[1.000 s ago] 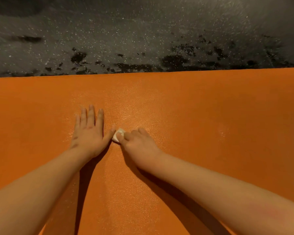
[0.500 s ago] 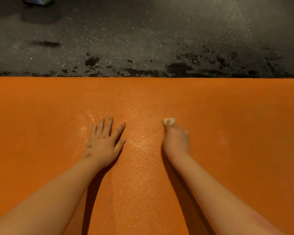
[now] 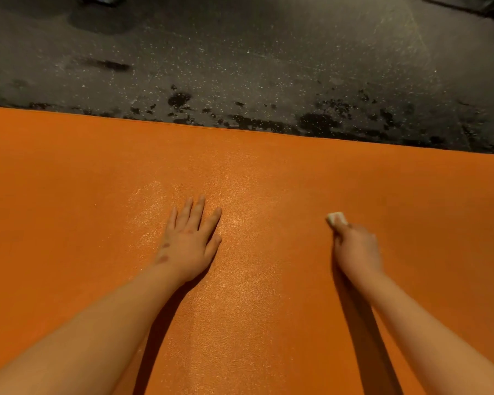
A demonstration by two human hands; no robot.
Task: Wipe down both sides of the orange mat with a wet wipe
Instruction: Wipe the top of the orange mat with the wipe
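The orange mat (image 3: 69, 181) lies flat on the floor (image 3: 268, 52), top face up. Its long axis runs left to right across the view and passes out of frame on both sides. Its far edge (image 3: 240, 132) crosses the upper half of the view, a little lower on the right.

The wet wipe (image 3: 335, 217), folded into a small pale pad, sits on the mat right of centre, between the person and that far edge. The right hand (image 3: 355, 246) is directly behind it, on the person's side. Its fingers curl down over the wipe's near part and press it to the mat, so the pad sticks out beyond the fingertips, toward the far edge. This hand is slightly blurred, so I cannot make out the exact grip.

The left hand (image 3: 190, 240) is well apart to the left, palm down, fingers straight and slightly spread, holding nothing and resting flat on the mat.

A faint sheen (image 3: 240, 223) covers the mat around the left hand and down the strip between the two forearms. Right of the wipe the surface looks duller, so the unwiped stretch probably lies rightward along the long axis, within the right hand's reach. The underside appears not yet done.

Dark patches (image 3: 317, 121) mark the speckled floor just past the far edge. No container is in view.
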